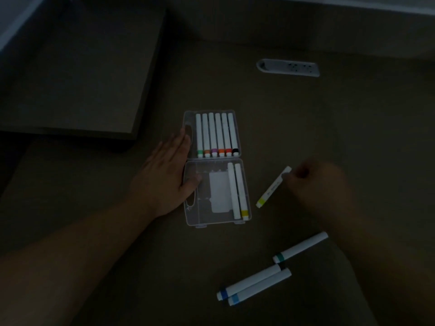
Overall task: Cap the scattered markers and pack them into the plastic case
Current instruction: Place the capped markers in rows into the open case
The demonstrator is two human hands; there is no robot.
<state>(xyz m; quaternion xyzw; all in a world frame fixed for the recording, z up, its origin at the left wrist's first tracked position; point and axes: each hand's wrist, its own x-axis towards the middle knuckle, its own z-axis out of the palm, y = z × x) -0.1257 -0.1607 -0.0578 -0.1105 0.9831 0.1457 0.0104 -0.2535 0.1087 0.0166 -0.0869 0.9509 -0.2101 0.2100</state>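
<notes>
Dim room, dark tabletop (306,137). Plastic case (217,222) lies open at frame centre: six markers in the upper half, two in the lower. Left hand (164,175) rests flat against its left edge, likely to steady it. Right hand (315,182), blurred, pinches a yellow-green marker (273,187) just right of the case, probably next in. Three markers (255,287) wait at lower right.

Two bare forearms, no sleeves visible. Left hand (164,177) and right hand (317,184) bare, no rings, watch or gloves seen. Right hand motion-blurred, dim light
</notes>
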